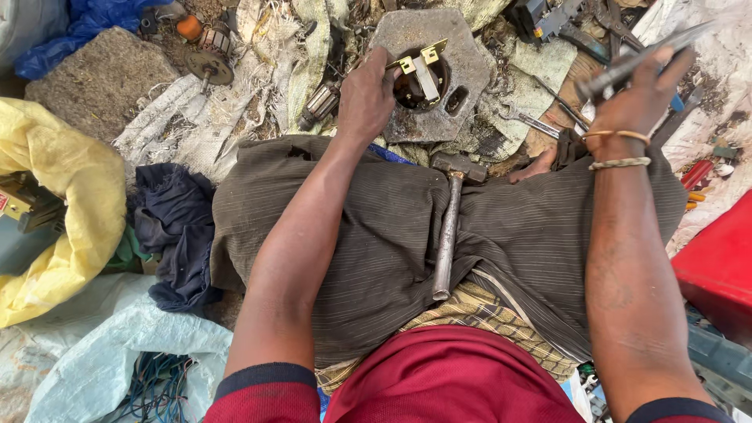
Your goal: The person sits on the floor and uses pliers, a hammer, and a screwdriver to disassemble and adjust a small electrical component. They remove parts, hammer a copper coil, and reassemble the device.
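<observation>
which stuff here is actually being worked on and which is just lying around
In use:
- left hand on the brass piece in the hexagonal block
- right hand gripping a metal rod

Lying about:
- hammer on the lap
- yellow sack
- red box
- motor rotor
- dark cloth

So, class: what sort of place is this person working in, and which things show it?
Probably an informal ground-level repair spot for motors: a hammer across the lap, a motor armature on sacking, the left hand at a hexagonal block.
</observation>
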### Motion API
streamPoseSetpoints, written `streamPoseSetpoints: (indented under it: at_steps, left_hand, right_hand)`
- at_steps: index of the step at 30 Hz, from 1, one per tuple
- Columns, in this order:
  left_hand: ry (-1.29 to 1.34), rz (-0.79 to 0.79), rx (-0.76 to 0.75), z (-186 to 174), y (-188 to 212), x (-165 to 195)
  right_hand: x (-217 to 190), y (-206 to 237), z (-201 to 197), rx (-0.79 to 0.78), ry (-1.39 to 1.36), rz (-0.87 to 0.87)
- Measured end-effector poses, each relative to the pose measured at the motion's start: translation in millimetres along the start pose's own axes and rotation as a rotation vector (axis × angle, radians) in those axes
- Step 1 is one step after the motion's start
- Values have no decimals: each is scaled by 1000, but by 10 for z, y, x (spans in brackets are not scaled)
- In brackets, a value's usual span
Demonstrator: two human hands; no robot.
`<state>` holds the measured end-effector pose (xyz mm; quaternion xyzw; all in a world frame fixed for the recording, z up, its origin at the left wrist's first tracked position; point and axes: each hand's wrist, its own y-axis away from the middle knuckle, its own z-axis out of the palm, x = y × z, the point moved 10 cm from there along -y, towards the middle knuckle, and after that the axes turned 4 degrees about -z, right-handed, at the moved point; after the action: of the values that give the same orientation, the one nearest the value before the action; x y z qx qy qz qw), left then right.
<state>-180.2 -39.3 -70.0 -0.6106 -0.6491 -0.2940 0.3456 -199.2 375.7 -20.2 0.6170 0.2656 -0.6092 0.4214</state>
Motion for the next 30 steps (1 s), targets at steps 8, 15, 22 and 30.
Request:
streamPoseSetpoints:
  at_steps: [8,15,22,30]
  left_hand:
    - [-148,39,71,-79,-75,32]
    - [-472,168,63,42,-106,72]
    - [-226,20,82,-58,-177,-100]
    - [-345,115,103,88,-268,-23]
  right_hand:
    - [542,289,243,-451,56,456]
    - [129,665,668,-580,538,-60]
    - [-158,1006,820,-514,233,-251]
    - [-724,1308,1323,-524,356,-788]
